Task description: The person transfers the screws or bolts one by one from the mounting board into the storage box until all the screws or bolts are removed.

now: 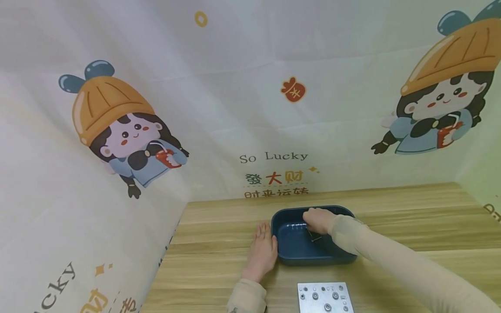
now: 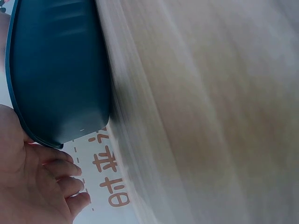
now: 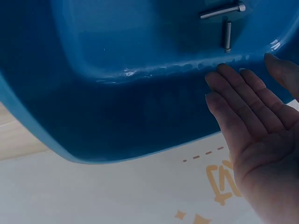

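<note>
A dark blue tray (image 1: 291,254) stands on the wooden table. My right hand (image 1: 320,221) reaches over its far right part, down into it. In the right wrist view the fingers (image 3: 240,95) of that hand are straight and hold nothing. Just beyond the fingertips, two metal bolts lie on the tray floor, one bolt (image 3: 222,10) with its head to the right and a second bolt (image 3: 227,35) at an angle to it. Alongside the tray's left wall is my left hand (image 1: 261,252), its fingers extended and the thumb side against the wall.
A silver metal plate (image 1: 325,293) with several round fittings and holes lies in front of the tray, cut off by the lower picture edge. Behind the wooden table (image 1: 219,226) hangs a printed white cloth (image 1: 227,117), which also covers the left side.
</note>
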Demonstrator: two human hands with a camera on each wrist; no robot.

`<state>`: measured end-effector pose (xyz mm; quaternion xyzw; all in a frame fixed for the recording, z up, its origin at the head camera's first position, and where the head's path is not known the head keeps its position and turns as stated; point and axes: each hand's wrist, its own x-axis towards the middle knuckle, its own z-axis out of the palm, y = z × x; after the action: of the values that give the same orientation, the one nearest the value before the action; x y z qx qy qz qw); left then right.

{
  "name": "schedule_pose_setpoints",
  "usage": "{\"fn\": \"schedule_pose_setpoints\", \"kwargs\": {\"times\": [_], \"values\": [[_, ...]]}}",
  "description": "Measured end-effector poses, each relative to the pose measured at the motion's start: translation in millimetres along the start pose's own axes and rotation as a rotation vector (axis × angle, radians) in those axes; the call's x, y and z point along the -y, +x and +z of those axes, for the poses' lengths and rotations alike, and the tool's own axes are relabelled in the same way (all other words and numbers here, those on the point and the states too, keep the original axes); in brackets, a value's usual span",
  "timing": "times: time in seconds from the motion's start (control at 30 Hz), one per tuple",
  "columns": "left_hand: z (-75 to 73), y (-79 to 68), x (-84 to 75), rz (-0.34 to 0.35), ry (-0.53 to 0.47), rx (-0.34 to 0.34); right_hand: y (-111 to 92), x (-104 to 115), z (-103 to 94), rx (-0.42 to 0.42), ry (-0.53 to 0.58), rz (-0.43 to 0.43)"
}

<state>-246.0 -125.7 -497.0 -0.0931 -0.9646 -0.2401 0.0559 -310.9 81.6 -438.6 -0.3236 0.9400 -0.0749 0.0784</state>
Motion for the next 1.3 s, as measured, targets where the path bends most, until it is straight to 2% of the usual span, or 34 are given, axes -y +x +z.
{"fn": "schedule_pose_setpoints", "kwargs": {"times": [0.23, 0.5, 0.7, 0.83, 1.03, 1.3], "values": [[2.1, 0.6, 1.3, 0.003, -0.008, -0.001, -13, 2, -8.9, -0.012, 0.12, -0.001], [0.6, 3.3, 1.2, 0.001, 0.0, 0.006, -36, 17, -11.9, -0.112, 0.113, -0.063], [0.6, 3.3, 0.8, -0.002, 0.007, 0.011, -59, 39, -3.2, -0.23, -0.011, -0.142], [1.1, 2.0, 0.3, -0.008, 0.01, 0.021, -77, 50, 5.0, -0.263, -0.017, -0.186], [-0.4, 0.4, -1.1, -0.011, 0.0, 0.021, -105, 59, 19.9, -0.265, 0.032, -0.216], [-2.4, 0.1, -2.5, 0.006, -0.002, 0.014, -133, 51, 36.1, -0.245, 0.143, -0.187]]}}
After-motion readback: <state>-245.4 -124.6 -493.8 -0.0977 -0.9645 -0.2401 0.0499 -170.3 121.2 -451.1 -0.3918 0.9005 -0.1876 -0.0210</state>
